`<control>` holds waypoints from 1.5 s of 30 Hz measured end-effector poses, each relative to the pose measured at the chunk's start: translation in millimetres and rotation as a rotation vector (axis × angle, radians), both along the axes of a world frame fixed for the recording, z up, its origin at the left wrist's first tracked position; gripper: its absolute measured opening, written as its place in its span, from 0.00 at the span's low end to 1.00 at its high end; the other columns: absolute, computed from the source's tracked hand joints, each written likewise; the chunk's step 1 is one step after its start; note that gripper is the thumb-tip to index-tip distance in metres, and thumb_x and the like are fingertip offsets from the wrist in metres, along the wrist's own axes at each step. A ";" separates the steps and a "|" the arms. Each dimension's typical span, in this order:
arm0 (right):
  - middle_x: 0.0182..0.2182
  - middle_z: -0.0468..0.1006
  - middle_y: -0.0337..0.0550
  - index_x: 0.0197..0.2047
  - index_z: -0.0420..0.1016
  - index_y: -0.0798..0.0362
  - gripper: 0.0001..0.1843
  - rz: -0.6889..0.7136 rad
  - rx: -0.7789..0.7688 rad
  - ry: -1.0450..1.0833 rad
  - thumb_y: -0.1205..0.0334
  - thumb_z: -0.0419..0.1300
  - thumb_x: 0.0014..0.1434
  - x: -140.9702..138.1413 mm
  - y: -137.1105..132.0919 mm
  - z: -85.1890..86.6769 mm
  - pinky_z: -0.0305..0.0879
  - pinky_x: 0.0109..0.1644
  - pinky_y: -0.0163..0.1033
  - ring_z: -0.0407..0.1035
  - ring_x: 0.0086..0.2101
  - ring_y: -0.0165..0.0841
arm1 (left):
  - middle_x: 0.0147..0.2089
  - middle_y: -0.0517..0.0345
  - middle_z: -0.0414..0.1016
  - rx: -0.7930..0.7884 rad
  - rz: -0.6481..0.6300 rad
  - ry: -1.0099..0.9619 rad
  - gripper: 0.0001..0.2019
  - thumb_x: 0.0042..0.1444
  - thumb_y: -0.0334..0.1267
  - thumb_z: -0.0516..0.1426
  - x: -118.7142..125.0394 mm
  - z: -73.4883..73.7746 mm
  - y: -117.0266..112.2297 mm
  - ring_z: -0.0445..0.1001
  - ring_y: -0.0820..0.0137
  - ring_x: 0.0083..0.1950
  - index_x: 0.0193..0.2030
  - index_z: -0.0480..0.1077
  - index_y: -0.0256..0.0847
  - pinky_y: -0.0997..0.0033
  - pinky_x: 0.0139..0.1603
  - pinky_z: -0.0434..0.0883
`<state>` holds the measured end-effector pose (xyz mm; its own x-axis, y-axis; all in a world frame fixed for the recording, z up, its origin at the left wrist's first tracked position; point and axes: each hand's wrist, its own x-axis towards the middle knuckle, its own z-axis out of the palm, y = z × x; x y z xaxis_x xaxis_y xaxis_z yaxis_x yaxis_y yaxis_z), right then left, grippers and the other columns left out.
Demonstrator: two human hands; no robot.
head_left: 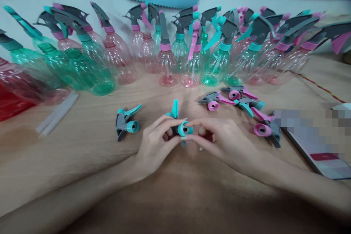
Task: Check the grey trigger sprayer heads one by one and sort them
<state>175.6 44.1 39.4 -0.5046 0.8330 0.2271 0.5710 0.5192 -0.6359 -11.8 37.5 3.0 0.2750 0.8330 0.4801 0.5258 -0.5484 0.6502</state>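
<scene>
Between my two hands is a grey and teal trigger spray head (183, 129), its open collar facing me. My left hand (157, 137) is closed around its body from the left. From the right, the thumb and fingers of my right hand (223, 139) pinch the teal collar. Part of the head's grey body is hidden behind my fingers. Another teal and grey spray head (125, 124) lies to the left of my left hand. Several loose spray heads, mostly pink and grey, lie beyond my right hand, among them a pink-collared one (264, 129).
Pink and green clear bottles stand along the back, many with spray heads on; some, like a green bottle (91, 73), are uncapped. Whitish thin tubes (57, 115) and a red bag (12, 100) lie at left. A phone-like flat device (318, 150) sits at right on the wooden table (93, 157).
</scene>
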 end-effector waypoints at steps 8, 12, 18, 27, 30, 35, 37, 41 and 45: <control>0.19 0.67 0.30 0.40 0.73 0.53 0.11 0.023 -0.028 0.042 0.58 0.63 0.54 3.2 4.4 0.2 0.55 0.23 0.28 0.60 0.19 0.23 | 0.34 0.63 0.68 -0.020 -0.025 0.001 0.17 0.50 0.25 0.62 0.3 1.8 0.6 0.62 0.80 0.26 0.46 0.72 0.43 0.81 0.25 0.64; 0.18 0.65 0.28 0.41 0.72 0.52 0.10 0.090 -0.057 0.020 0.61 0.63 0.55 5.8 7.3 2.8 0.55 0.24 0.28 0.59 0.19 0.22 | 0.35 0.62 0.69 -0.011 -0.043 0.007 0.15 0.51 0.25 0.61 -0.1 1.8 -0.2 0.63 0.79 0.27 0.45 0.72 0.42 0.80 0.26 0.65; 0.20 0.64 0.30 0.39 0.69 0.52 0.10 0.162 -0.001 -0.112 0.57 0.61 0.56 10.9 10.9 4.7 0.52 0.24 0.30 0.57 0.20 0.23 | 0.38 0.61 0.70 -0.018 -0.106 0.041 0.16 0.50 0.21 0.59 -1.2 -0.5 -0.7 0.64 0.79 0.27 0.44 0.71 0.41 0.80 0.28 0.65; 0.28 0.73 0.35 0.35 0.70 0.51 0.10 0.414 -0.185 -0.217 0.54 0.55 0.61 22.0 27.9 21.5 0.56 0.30 0.32 0.64 0.26 0.27 | 0.35 0.62 0.69 -0.071 -0.245 0.028 0.09 0.51 0.28 0.62 2.5 5.6 -1.8 0.63 0.80 0.27 0.39 0.72 0.38 0.81 0.26 0.63; 0.30 0.75 0.36 0.34 0.70 0.52 0.09 0.425 -0.199 -0.200 0.58 0.54 0.62 22.2 29.0 23.8 0.58 0.33 0.32 0.67 0.29 0.27 | 0.35 0.62 0.70 -0.100 -0.256 0.020 0.08 0.51 0.30 0.62 3.0 7.2 -1.9 0.64 0.80 0.27 0.39 0.72 0.39 0.81 0.26 0.63; 0.31 0.75 0.34 0.35 0.72 0.49 0.09 0.399 -0.206 -0.146 0.57 0.53 0.63 27.0 24.4 35.3 0.59 0.32 0.32 0.67 0.30 0.26 | 0.33 0.63 0.69 -0.175 -0.113 -0.036 0.11 0.51 0.29 0.62 1.9 7.0 2.3 0.64 0.79 0.27 0.42 0.72 0.42 0.80 0.26 0.63; 0.27 0.73 0.33 0.33 0.71 0.49 0.10 0.274 -0.147 -0.103 0.55 0.53 0.62 30.8 24.0 39.3 0.57 0.29 0.32 0.65 0.26 0.26 | 0.32 0.63 0.68 -0.211 -0.041 -0.069 0.11 0.50 0.29 0.63 1.3 6.2 4.5 0.65 0.78 0.27 0.41 0.72 0.42 0.79 0.26 0.63; 0.22 0.69 0.35 0.31 0.67 0.50 0.13 0.070 -0.056 -0.163 0.51 0.52 0.62 36.3 29.8 36.9 0.54 0.25 0.34 0.61 0.22 0.28 | 0.35 0.60 0.67 -0.291 -0.004 -0.138 0.13 0.50 0.35 0.64 0.5 2.7 6.6 0.67 0.74 0.30 0.43 0.70 0.42 0.76 0.26 0.65; 0.26 0.72 0.36 0.32 0.65 0.50 0.11 0.141 -0.313 -0.151 0.53 0.53 0.61 35.8 40.6 23.1 0.61 0.27 0.34 0.68 0.27 0.29 | 0.37 0.59 0.68 -0.313 -0.001 -0.161 0.12 0.51 0.35 0.63 -0.3 -0.2 7.1 0.68 0.74 0.31 0.44 0.70 0.43 0.75 0.29 0.67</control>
<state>211.4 84.8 62.5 -0.6275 0.7703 -0.1136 0.6076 0.3933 -0.6900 -12.2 44.7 2.8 0.2170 0.9464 0.2392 0.4026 -0.3100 0.8613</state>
